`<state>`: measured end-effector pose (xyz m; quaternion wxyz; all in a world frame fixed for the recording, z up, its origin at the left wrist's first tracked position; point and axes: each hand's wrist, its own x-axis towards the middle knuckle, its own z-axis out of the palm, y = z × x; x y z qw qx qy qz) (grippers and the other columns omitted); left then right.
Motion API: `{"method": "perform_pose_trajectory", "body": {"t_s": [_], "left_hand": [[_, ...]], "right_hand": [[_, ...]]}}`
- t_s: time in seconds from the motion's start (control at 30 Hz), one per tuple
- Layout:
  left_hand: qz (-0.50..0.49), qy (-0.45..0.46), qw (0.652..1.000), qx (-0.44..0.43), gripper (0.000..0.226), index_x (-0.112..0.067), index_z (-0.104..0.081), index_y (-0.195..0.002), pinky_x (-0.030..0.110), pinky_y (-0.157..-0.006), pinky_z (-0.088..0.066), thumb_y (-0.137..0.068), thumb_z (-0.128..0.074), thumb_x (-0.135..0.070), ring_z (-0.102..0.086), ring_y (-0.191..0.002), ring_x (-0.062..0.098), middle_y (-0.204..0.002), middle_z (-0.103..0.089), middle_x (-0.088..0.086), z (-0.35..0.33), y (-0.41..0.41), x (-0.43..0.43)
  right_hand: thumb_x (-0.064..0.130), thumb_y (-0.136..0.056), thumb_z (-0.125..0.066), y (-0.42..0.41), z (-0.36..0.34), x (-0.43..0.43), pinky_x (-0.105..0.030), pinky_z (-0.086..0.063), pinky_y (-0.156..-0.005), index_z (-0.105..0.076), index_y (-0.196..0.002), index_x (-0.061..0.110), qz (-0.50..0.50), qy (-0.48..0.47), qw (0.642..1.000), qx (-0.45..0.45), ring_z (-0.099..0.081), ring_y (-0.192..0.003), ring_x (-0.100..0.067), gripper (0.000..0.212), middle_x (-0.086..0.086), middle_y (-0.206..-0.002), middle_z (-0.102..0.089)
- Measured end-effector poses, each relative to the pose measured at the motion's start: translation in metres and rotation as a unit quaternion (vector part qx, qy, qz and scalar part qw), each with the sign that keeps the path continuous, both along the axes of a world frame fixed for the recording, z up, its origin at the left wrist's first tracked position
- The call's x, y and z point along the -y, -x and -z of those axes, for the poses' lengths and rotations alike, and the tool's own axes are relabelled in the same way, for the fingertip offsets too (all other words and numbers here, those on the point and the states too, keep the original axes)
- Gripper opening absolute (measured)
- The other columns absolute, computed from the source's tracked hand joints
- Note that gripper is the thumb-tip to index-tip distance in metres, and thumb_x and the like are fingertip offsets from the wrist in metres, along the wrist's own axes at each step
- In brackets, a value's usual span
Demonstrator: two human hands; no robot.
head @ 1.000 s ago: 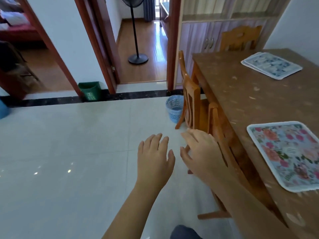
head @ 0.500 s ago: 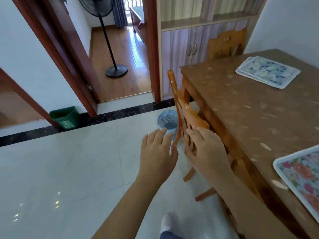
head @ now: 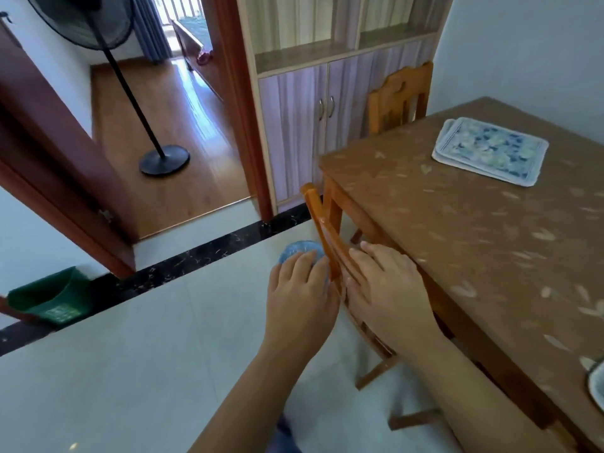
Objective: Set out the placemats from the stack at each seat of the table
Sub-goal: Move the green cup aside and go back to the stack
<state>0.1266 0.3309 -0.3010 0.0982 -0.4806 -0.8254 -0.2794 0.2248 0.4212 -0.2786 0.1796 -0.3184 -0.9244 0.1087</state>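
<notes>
Moving along the side of the table (head: 457,243), the person brings the view closer to the stack of placemats (head: 490,153), which lies at the far corner and looks larger than it did a second ago. The floral placemat (head: 596,384) already laid at the near seat has slid from the middle right of the view to a sliver at the lower right edge. Both hands have travelled forward with the body. The left hand (head: 302,289) hovers just left of the chair (head: 327,230), and the right hand (head: 389,289) is over the chair's back, though whether it touches the wood cannot be told. Fingers on both hands are straight and loosely together, holding nothing. One seat looks served, and the likely next step is reaching the stack for another mat.
</notes>
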Motion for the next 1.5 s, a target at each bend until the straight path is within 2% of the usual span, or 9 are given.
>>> {"method": "perform_pose_trajectory", "body": {"t_s": [0.13,0.3,0.4,0.57,0.73,0.87,1.07,1.27,1.5], "left_hand": [[0.074,0.004,0.997,-0.003,0.037,-0.008,-0.062,-0.107,0.047,-0.092,-0.042,-0.072,-0.072,-0.016,-0.059,-0.104,0.031,-0.11,-0.065,0.012,-0.003,0.069,-0.033],[0.15,-0.019,0.988,0.009,0.033,-0.004,-0.062,-0.108,0.049,-0.096,-0.039,-0.076,-0.068,-0.013,-0.056,-0.109,0.031,-0.113,-0.064,0.014,-0.014,0.127,-0.088],[0.182,-0.003,0.983,0.038,0.033,-0.006,-0.061,-0.112,0.048,-0.101,-0.033,-0.081,-0.064,-0.016,-0.052,-0.114,0.03,-0.118,-0.062,0.012,-0.016,0.139,-0.118],[0.24,-0.019,0.97,0.019,0.032,-0.005,-0.063,-0.108,0.051,-0.097,-0.036,-0.077,-0.067,-0.013,-0.056,-0.11,0.031,-0.113,-0.064,0.013,-0.013,0.152,-0.173],[0.296,0.006,0.955,0.016,0.034,-0.005,-0.06,-0.113,0.053,-0.099,-0.037,-0.081,-0.063,-0.016,-0.051,-0.115,0.032,-0.119,-0.06,0.014,-0.004,0.157,-0.242],[0.329,0.018,0.944,0.008,0.033,-0.006,-0.06,-0.112,0.051,-0.097,-0.037,-0.081,-0.063,-0.016,-0.052,-0.113,0.031,-0.118,-0.061,0.013,0.003,0.154,-0.305],[0.362,0.044,0.931,-0.016,0.035,-0.006,-0.059,-0.115,0.052,-0.099,-0.036,-0.082,-0.061,-0.017,-0.049,-0.117,0.03,-0.121,-0.059,0.012,0.019,0.148,-0.399],[0.392,0.049,0.918,-0.038,0.041,-0.006,-0.059,-0.115,0.052,-0.098,-0.036,-0.076,-0.066,-0.016,-0.053,-0.113,0.03,-0.117,-0.062,0.012,0.05,0.139,-0.487],[0.416,0.058,0.907,-0.019,0.034,-0.004,-0.062,-0.107,0.054,-0.095,-0.038,-0.075,-0.063,-0.015,-0.054,-0.112,0.032,-0.114,-0.063,0.015,0.114,0.136,-0.585]], "right_hand": [[0.025,-0.082,-0.064,0.056,-0.006,-0.023,-0.055,-0.04,-0.097,-0.057,-0.118,0.01,0.06,0.006,0.998,0.007,-0.052,-0.116,-0.033,0.039,-0.015,-0.123,-0.059],[0.024,-0.08,-0.062,0.097,-0.018,-0.055,-0.05,-0.044,-0.092,-0.058,-0.116,0.012,0.144,-0.036,0.989,-0.012,-0.055,-0.108,-0.032,0.038,-0.011,-0.116,-0.061],[0.028,-0.084,-0.055,0.104,-0.019,-0.075,-0.049,-0.04,-0.097,-0.054,-0.12,0.017,0.191,-0.034,0.981,0.011,-0.05,-0.114,-0.03,0.038,-0.008,-0.123,-0.057],[0.02,-0.076,-0.068,0.105,-0.017,-0.112,-0.051,-0.044,-0.09,-0.06,-0.111,0.01,0.255,-0.056,0.965,0.004,-0.056,-0.106,-0.034,0.037,-0.013,-0.115,-0.063],[0.016,-0.068,-0.073,0.104,-0.008,-0.168,-0.052,-0.049,-0.082,-0.062,-0.107,0.006,0.296,-0.081,0.952,0.005,-0.06,-0.099,-0.036,0.041,-0.016,-0.108,-0.065],[0.015,-0.069,-0.073,0.099,0.001,-0.226,-0.054,-0.046,-0.085,-0.062,-0.108,0.005,0.33,-0.071,0.941,0.007,-0.058,-0.102,-0.038,0.041,-0.017,-0.108,-0.065],[0.013,-0.073,-0.07,0.09,0.022,-0.315,-0.054,-0.045,-0.087,-0.062,-0.107,0.005,0.354,-0.039,0.934,0.011,-0.058,-0.102,-0.037,0.036,-0.017,-0.109,-0.064],[0.017,-0.071,-0.071,0.089,0.054,-0.396,-0.053,-0.043,-0.089,-0.063,-0.105,0.004,0.339,-0.024,0.939,0.057,-0.059,-0.1,-0.037,0.037,-0.017,-0.106,-0.066],[0.026,-0.081,-0.056,0.084,0.114,-0.484,-0.046,-0.031,-0.099,-0.055,-0.116,0.009,0.348,0.006,0.931,0.112,-0.048,-0.114,-0.031,0.039,-0.011,-0.121,-0.057]]}}
